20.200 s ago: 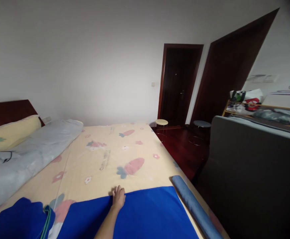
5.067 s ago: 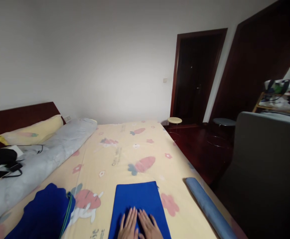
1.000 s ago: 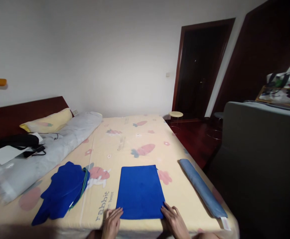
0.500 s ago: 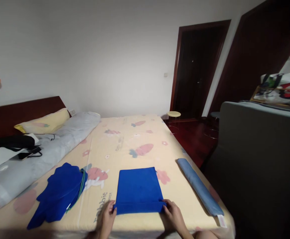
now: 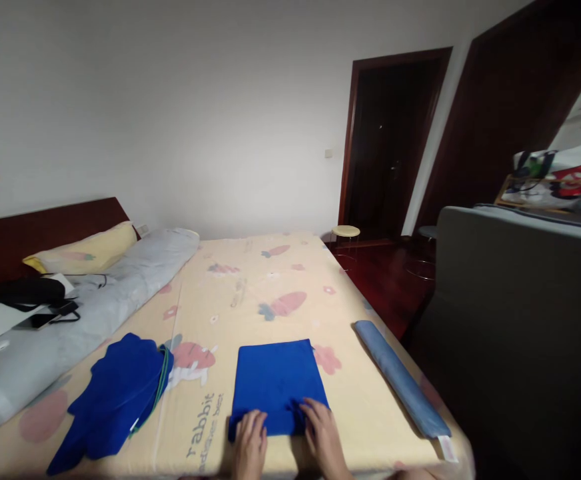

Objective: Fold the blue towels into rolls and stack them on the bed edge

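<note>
Head view: rests left hand (image 5: 250, 441) and right hand (image 5: 324, 437) along the near edge of a flat, rectangular blue cloth (image 5: 276, 379) on the cream patterned bedsheet (image 5: 240, 320). Bends fingers; cannot tell if pinching. Seems to be turning that edge in; calls for even pressure next.

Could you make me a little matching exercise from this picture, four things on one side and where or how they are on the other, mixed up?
1. Flat blue cloth
2. Crumpled blue cloth
3. Blue-grey roll
4. Pale round stool

A. On the dark red floor, near the door
B. Near the right edge of the bed, a pale tag at its near end
C. Under the left hand and right hand
D. On the bed, with green cord along one side

Right pairs: 1-C, 2-D, 3-B, 4-A
</note>
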The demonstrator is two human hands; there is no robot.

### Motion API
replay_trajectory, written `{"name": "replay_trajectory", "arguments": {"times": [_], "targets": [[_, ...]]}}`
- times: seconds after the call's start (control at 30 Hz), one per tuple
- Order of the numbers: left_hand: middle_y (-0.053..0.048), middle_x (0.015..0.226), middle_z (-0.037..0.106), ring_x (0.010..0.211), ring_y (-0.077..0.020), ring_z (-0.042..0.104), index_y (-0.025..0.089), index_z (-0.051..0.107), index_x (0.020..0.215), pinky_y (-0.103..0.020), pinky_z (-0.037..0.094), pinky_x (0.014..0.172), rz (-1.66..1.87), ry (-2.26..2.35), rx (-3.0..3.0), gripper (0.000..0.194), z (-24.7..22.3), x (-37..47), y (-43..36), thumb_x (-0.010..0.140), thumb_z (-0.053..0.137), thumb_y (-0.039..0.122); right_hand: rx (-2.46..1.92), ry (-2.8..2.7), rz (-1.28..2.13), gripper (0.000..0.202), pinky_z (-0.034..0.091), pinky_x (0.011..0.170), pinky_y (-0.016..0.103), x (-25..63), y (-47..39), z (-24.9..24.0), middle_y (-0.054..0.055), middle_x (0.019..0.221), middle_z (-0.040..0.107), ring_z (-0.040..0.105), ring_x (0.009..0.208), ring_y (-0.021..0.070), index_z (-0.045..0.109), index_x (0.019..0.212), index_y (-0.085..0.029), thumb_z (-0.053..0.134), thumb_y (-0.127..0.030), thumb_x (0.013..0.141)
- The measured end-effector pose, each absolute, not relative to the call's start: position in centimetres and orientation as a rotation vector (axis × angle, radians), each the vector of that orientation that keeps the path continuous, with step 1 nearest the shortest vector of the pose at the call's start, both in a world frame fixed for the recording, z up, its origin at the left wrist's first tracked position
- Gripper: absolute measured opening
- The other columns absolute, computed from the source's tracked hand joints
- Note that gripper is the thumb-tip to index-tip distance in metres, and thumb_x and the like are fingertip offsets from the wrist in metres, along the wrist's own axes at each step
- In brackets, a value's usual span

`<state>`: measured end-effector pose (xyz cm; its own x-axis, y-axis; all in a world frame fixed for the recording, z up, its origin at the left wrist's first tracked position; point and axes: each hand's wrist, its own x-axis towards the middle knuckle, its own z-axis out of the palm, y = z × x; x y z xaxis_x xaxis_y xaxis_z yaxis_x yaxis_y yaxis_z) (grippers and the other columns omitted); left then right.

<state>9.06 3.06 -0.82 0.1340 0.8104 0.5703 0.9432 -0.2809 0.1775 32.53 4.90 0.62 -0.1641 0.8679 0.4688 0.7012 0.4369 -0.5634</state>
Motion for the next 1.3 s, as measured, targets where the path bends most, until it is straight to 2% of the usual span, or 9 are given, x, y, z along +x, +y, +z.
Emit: {"name": "replay_trajectory", "arguments": {"times": [0.17, 0.33, 0.47, 0.63, 0.7, 0.8, 0.93, 1.17, 1.3], "targets": [[-0.005, 0.13, 0.063, 0.117, -0.0192, 0.06, 0.023, 0.046, 0.138, -0.032, 0.052, 0.095, -0.759, -1.474, -2.339, 0.054, -3.8, 12.8, 2.1, 0.085, 0.042, 0.019, -1.151, -2.312, 0.423, 0.057, 0.041, 0.104, 0.04, 29.3, 3.5, 0.3, 0.006, 0.143, 0.049, 0.048, 0.13, 0.0239, 0.038, 0.143, -0.028, 0.045, -0.02, 0.087], [0.0, 0.144, 0.049, 0.127, -0.0175, 0.052, 0.031, 0.019, 0.147, -0.035, 0.044, 0.1, -0.527, -1.645, -2.285, 0.062, -3.7, 8.4, 0.9, 0.089, 0.038, 0.023, -1.129, -2.421, 0.153, 0.061, 0.04, 0.104, 0.036, 33.4, 3.2, -1.9, 0.005, 0.147, 0.041, 0.043, 0.133, 0.0225, 0.023, 0.148, -0.03, 0.042, -0.024, 0.091], [0.002, 0.145, 0.048, 0.131, -0.0189, 0.048, 0.037, 0.022, 0.144, -0.041, 0.032, 0.107, -0.507, -1.922, -2.033, 0.055, -3.3, 4.4, -0.6, 0.092, 0.035, 0.024, -1.249, -2.329, -0.034, 0.059, 0.043, 0.097, 0.032, 38.3, 3.2, -3.0, 0.005, 0.144, 0.047, 0.049, 0.128, 0.0208, 0.023, 0.148, -0.031, 0.044, -0.031, 0.093], [0.0, 0.145, 0.048, 0.133, -0.0198, 0.045, 0.036, 0.026, 0.144, -0.044, 0.025, 0.11, -0.516, -1.913, -2.012, 0.055, -2.3, 3.5, -0.7, 0.091, 0.036, 0.023, -1.313, -2.27, -0.074, 0.047, 0.044, 0.092, 0.033, 39.1, 3.5, -2.5, 0.007, 0.138, 0.054, 0.054, 0.124, 0.0223, 0.042, 0.14, -0.03, 0.043, -0.032, 0.094], [0.0, 0.146, 0.046, 0.133, -0.0193, 0.044, 0.033, 0.022, 0.146, -0.042, 0.027, 0.109, -0.503, -1.839, -2.091, 0.059, -1.4, 4.8, -0.1, 0.09, 0.037, 0.022, -1.339, -2.248, -0.007, 0.046, 0.043, 0.096, 0.037, 37.3, 3.6, -1.6, 0.008, 0.141, 0.051, 0.051, 0.127, 0.0239, 0.045, 0.138, -0.029, 0.041, -0.027, 0.093], [0.0, 0.149, 0.041, 0.134, -0.0169, 0.044, 0.028, 0.016, 0.148, -0.036, 0.036, 0.106, -0.475, -1.627, -2.334, 0.066, -0.3, 8.4, 1.0, 0.087, 0.039, 0.021, -1.288, -2.313, 0.199, 0.053, 0.039, 0.103, 0.041, 33.6, 3.7, -0.2, 0.007, 0.147, 0.042, 0.043, 0.134, 0.0245, 0.037, 0.143, -0.03, 0.039, -0.023, 0.091], [-0.002, 0.148, 0.042, 0.131, -0.0187, 0.048, 0.027, 0.012, 0.149, -0.036, 0.043, 0.103, -0.574, -1.557, -2.438, 0.068, -0.7, 12.2, 1.8, 0.087, 0.041, 0.024, -1.182, -2.423, 0.392, 0.057, 0.039, 0.106, 0.043, 30.9, 3.7, 0.4, 0.006, 0.149, 0.038, 0.04, 0.136, 0.0246, 0.028, 0.147, -0.032, 0.042, -0.029, 0.091], [-0.001, 0.151, 0.037, 0.136, -0.02, 0.042, 0.036, 0.018, 0.146, -0.043, 0.041, 0.107, -0.456, -1.898, -2.515, 0.063, -1.2, 6.6, 1.4, 0.089, 0.038, 0.02, -1.302, -2.361, 0.168, 0.056, 0.041, 0.101, 0.039, 37.0, 4.3, -1.7, 0.006, 0.146, 0.042, 0.044, 0.132, 0.0242, 0.031, 0.145, -0.031, 0.042, -0.025, 0.09], [0.0, 0.148, 0.043, 0.135, -0.0188, 0.043, 0.038, 0.028, 0.143, -0.047, 0.038, 0.108, -0.472, -2.065, -2.431, 0.068, -1.0, 3.4, 1.4, 0.082, 0.037, 0.01, -1.334, -2.369, 0.137, 0.053, 0.038, 0.099, 0.037, 39.4, 4.9, -2.1, 0.007, 0.144, 0.046, 0.047, 0.13, 0.0227, 0.038, 0.143, -0.029, 0.043, -0.025, 0.09]]}}
